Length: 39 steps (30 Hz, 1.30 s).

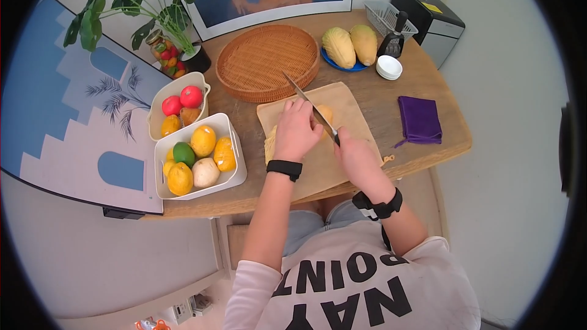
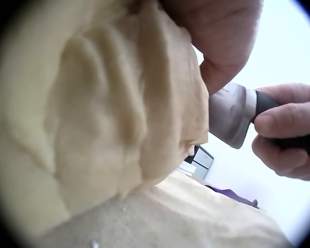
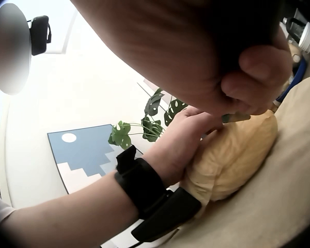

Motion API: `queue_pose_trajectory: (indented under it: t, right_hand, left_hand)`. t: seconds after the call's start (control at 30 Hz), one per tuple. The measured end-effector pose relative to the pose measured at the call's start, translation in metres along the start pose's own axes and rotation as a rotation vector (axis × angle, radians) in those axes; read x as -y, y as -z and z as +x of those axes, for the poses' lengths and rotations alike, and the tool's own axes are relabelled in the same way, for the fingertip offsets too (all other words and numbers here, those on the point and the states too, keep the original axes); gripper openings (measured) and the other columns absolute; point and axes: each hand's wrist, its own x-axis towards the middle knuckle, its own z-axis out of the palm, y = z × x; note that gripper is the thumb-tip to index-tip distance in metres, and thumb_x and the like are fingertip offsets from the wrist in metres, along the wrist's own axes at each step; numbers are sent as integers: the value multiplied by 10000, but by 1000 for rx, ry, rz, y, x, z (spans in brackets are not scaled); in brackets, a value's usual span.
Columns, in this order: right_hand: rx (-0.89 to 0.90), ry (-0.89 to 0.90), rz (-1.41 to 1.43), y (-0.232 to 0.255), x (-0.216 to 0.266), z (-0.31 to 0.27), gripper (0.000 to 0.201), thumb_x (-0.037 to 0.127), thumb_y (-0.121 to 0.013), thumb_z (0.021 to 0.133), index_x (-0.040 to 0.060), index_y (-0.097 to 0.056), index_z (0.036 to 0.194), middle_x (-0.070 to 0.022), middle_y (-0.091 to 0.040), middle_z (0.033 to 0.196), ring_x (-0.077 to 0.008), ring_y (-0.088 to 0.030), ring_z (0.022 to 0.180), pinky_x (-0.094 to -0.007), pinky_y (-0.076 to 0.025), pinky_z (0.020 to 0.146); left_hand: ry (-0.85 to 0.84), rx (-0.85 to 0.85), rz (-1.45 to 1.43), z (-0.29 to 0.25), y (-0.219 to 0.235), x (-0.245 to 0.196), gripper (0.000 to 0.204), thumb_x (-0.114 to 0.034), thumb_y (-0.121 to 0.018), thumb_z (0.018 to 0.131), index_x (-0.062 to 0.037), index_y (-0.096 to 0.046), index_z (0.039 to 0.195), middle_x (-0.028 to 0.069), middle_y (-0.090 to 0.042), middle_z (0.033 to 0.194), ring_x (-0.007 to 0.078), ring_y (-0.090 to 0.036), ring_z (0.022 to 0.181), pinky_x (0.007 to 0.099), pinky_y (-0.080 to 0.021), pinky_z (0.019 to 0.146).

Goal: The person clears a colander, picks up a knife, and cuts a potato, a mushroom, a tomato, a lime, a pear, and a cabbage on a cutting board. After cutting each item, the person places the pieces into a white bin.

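Note:
A pale yellow napa cabbage (image 3: 232, 160) lies on the tan cutting board (image 1: 348, 146). From above, my left hand (image 1: 296, 131) grips it, covering much of it in the head view. My right hand (image 1: 361, 162) has its fingers curled round the black handle of a kitchen knife (image 1: 310, 102). The blade runs away from me, slanting to the left, across the cabbage just right of my left fingers. In the left wrist view, ribbed leaves (image 2: 108, 113) fill the near side, and the blade's heel shows beyond them. The cutting edge is hidden behind the cabbage.
Two bins, one white (image 1: 235, 174) and one cream (image 1: 156, 125), hold fruit on the left. Behind the board lies a round wicker tray (image 1: 266, 58). A blue plate (image 1: 353, 68) bears two yellow vegetables, near small white bowls (image 1: 389, 67). A purple cloth (image 1: 420, 120) lies right.

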Motion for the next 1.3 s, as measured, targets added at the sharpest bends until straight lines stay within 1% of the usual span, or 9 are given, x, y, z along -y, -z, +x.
queue_pose_trajectory:
  t: [0.1,0.2,0.3,0.4,0.5,0.6,0.7,0.8,1.3]
  right_hand:
    - [-1,-16,2,-1,5,-1,181,177,-535,978,19,-484,1050,-233,-647,697,-439,-659,688,-547,-510,597]
    - [-60,62,59,1,0,-4,174,170,-535,977,17,-488,1044,-233,-651,704,-441,-660,691,-546,-512,600]
    - [-89,46,98,4,6,-10,177,174,-540,975,14,-491,1034,-236,-653,710,-441,-659,689,-543,-513,603]
    - [-20,-19,75,-3,5,-8,177,149,-561,966,14,-467,1031,-264,-631,700,-461,-640,687,-563,-490,599]
    - [-35,11,58,-6,4,-3,173,131,-562,957,1,-463,1015,-272,-625,694,-463,-641,692,-563,-491,603]
    - [-91,88,93,-12,-2,1,174,125,-559,953,-13,-464,999,-279,-622,694,-469,-641,699,-563,-491,607]
    - [-87,89,97,-9,0,0,172,116,-560,947,-23,-467,983,-285,-621,701,-476,-637,705,-562,-491,613]
    - [-33,47,63,-5,3,1,184,124,-520,939,-22,-518,1051,-251,-671,756,-443,-672,742,-548,-522,656]
    - [-76,88,89,-9,-1,2,211,120,-516,940,-40,-533,1076,-259,-667,739,-437,-677,725,-534,-533,632]
  left_hand:
    - [-1,-42,36,-1,-2,2,183,-83,-685,694,-36,-543,801,104,-552,896,319,-522,940,441,-464,801]
    - [5,-24,53,-2,0,0,180,-80,-677,696,-35,-541,805,111,-548,906,332,-516,937,446,-463,802]
    - [-7,-40,93,-4,-3,-1,177,-86,-674,706,-33,-541,810,117,-546,912,340,-514,943,455,-460,809]
    - [-13,-35,99,-4,-3,-1,177,-94,-670,719,-26,-541,819,128,-541,912,341,-517,956,463,-460,814]
    - [14,-11,106,0,-5,3,183,-106,-671,733,-23,-541,830,137,-538,916,342,-517,967,467,-462,823]
    - [-10,-79,77,1,-7,6,187,-84,-676,708,-20,-515,776,151,-516,876,362,-491,907,458,-449,798]
    - [-7,-91,70,1,-8,6,183,-86,-675,709,-21,-519,778,152,-517,875,364,-489,903,460,-446,798]
    - [36,-21,107,1,-5,5,182,-125,-672,746,-24,-550,836,146,-541,944,348,-517,988,468,-467,840]
    - [32,-17,135,4,-5,4,175,-120,-679,728,-19,-545,780,162,-546,908,360,-523,963,465,-471,832]
